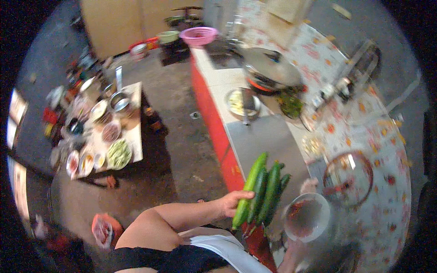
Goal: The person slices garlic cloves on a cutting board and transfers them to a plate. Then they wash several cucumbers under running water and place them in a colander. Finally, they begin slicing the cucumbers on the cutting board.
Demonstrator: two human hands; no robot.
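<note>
My left hand [237, 201] grips several long green cucumbers [261, 191] side by side, the thumb lying across the lightest one. They are held up over the red-fronted counter's near edge. To their right is a translucent bowl [307, 218] with reddish contents or residue inside. My right forearm runs up to the bowl's near rim, and blurred fingers of my right hand [309, 186] show past its far rim. The bowl hides most of that hand, which appears to hold it from below. A grey board or sheet [269, 140] covers the countertop beyond the cucumbers.
A round glass lid [348, 179] lies right of the bowl. Further along the counter are a bowl of pale pieces [239, 104], leafy greens [290, 104], a covered pan [271, 68] and a pink basin [198, 35]. A low table [135, 136] at left bears several filled dishes.
</note>
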